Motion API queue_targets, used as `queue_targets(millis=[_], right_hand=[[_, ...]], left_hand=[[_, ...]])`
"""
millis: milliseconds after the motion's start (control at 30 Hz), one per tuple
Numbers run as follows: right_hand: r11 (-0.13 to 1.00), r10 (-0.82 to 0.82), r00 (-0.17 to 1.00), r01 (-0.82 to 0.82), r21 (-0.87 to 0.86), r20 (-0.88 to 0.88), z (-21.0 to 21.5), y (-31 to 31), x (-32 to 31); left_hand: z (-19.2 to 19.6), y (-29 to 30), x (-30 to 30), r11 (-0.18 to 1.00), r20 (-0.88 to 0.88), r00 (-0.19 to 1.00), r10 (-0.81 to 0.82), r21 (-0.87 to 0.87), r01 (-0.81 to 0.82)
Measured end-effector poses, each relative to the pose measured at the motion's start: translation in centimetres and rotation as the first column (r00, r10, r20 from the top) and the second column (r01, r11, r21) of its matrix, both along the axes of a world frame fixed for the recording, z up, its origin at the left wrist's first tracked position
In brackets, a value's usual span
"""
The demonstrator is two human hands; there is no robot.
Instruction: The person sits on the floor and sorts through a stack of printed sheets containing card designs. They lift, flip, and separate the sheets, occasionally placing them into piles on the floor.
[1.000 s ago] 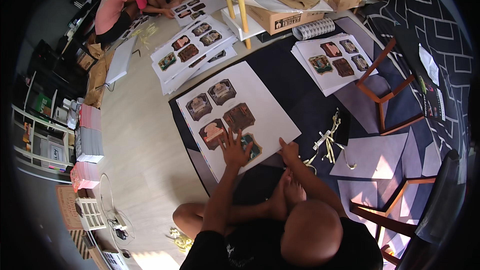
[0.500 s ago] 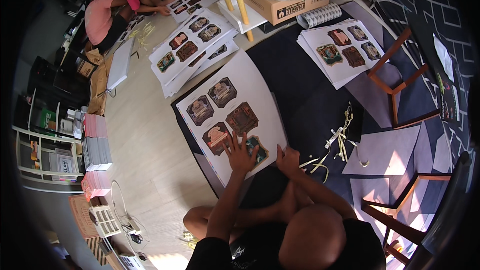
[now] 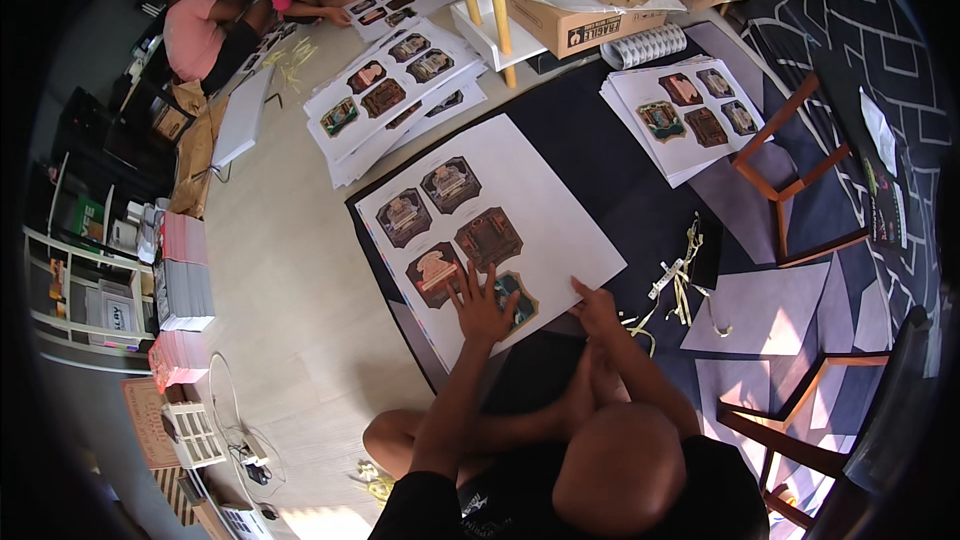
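A large white printed sheet [image 3: 560,202] lies in front of me, with several dark ornate badge designs along its left part. My left hand [image 3: 484,314] rests flat on its near part with fingers spread, between a pink-and-brown design [image 3: 433,275] and a green one [image 3: 518,302]. At the near right edge of the sheet, my right hand [image 3: 597,312] pinches the paper between thumb and fingers. Beneath the sheet is a dark mat [image 3: 555,120]. Whether other sheets lie under this one, I cannot tell.
Similar printed sheets are stacked at far left [image 3: 345,145] and far right [image 3: 655,145]. Yellow strips [image 3: 685,275] lie right of my hand. Wooden frames [image 3: 783,190] stand at the right. Two people [image 3: 200,35] sit at the far left. A cardboard box [image 3: 600,28] is on a shelf.
The right side of the sheet was bowed and lifted; now it lies flatter and spreads farther right. My right hand has shifted slightly right with the edge. My left hand has stayed in place.
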State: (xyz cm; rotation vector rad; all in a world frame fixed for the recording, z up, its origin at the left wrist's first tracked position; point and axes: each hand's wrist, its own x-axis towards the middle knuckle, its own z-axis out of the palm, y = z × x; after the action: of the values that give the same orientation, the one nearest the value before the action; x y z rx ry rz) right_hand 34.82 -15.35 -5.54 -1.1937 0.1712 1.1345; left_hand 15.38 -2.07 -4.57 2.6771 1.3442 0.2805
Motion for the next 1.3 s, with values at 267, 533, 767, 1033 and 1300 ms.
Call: queue_targets(millis=[267, 533, 767, 1033, 1300], right_hand=[[0.988, -0.049, 0.998, 0.053, 0.144, -0.032, 0.6, 0.8, -1.2], [0.803, 0.594, 0.089, -0.118, -0.584, 0.8, -1.3, 0.7, -2.2], [0.979, 0.109, 0.81, 0.013, -0.203, 0.576, -1.1, 1.0, -1.8], [0.97, -0.227, 0.969, 0.216, 0.115, 0.094, -0.1, 1.3, -2.3], [0.991, -0.128, 0.936, 0.136, 0.0, 0.328, 0.6, 0.6, -3.3]], left_hand=[[-0.2, -0.1, -0.3, 0.998, 0.014, 1.0, 0.011, -0.065, -0.01], [0.3, 0.0, -0.1, 0.996, -0.01, 1.0, 0.009, -0.092, -0.01], [0.0, 0.3, -0.7, 0.999, -0.009, 1.0, 0.005, -0.04, -0.005], [-0.2, -0.1, -1.1, 1.0, 0.001, 1.0, -0.006, -0.015, 0.006], [0.0, 0.0, -1.7, 0.996, -0.005, 1.0, 0.027, -0.088, -0.028]])
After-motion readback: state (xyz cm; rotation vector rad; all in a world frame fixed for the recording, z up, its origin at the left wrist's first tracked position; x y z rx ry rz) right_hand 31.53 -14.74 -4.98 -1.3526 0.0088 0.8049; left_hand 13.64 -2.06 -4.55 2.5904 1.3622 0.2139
